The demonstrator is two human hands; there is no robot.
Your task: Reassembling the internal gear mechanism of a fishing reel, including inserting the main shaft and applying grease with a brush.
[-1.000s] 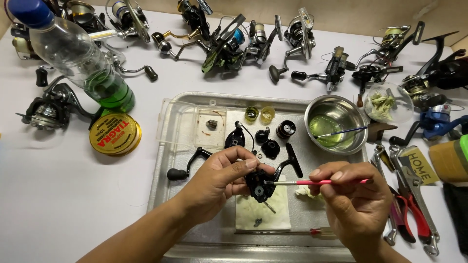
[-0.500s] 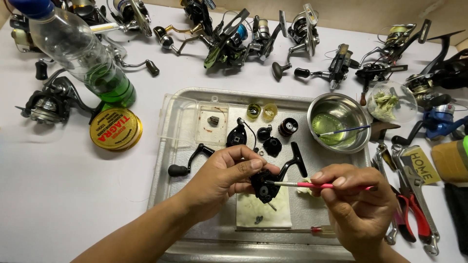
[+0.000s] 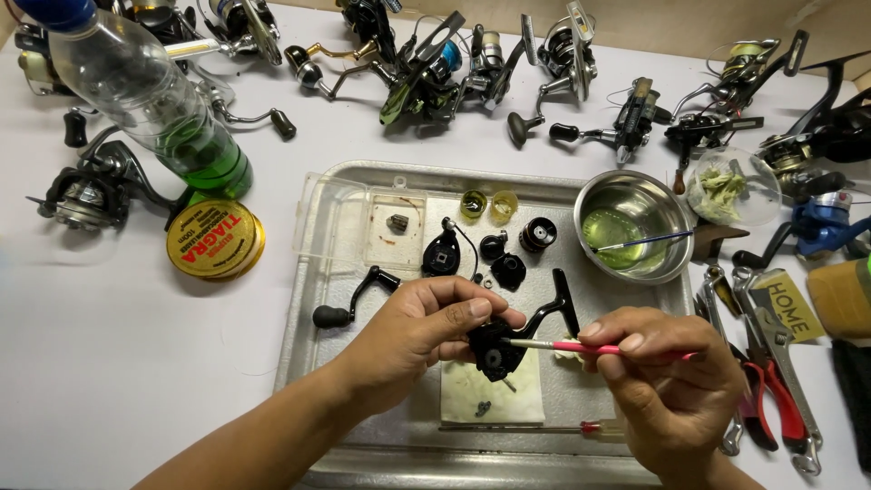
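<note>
Little has shifted: the left hand (image 3: 426, 331) still grips the black reel body (image 3: 494, 349) over the metal tray (image 3: 304, 308), the right hand (image 3: 667, 386) still pinching the pink brush (image 3: 567, 346), its tip kept against the body.

Between the fingers of the left hand (image 3: 426, 331) sits a reel body (image 3: 494, 349) of matt black plastic, perhaps composite. The right hand (image 3: 667, 381) pinches a thin brush (image 3: 581, 347) with a glossy pink handle. Beneath both hands lies a tray (image 3: 308, 308) of dull, scuffed metal, and just under the fingertips a cloth pad (image 3: 494, 395), pale, soft and stained. Beyond the right fingers, a steel bowl (image 3: 635, 195) shines mirror-smooth.
</note>
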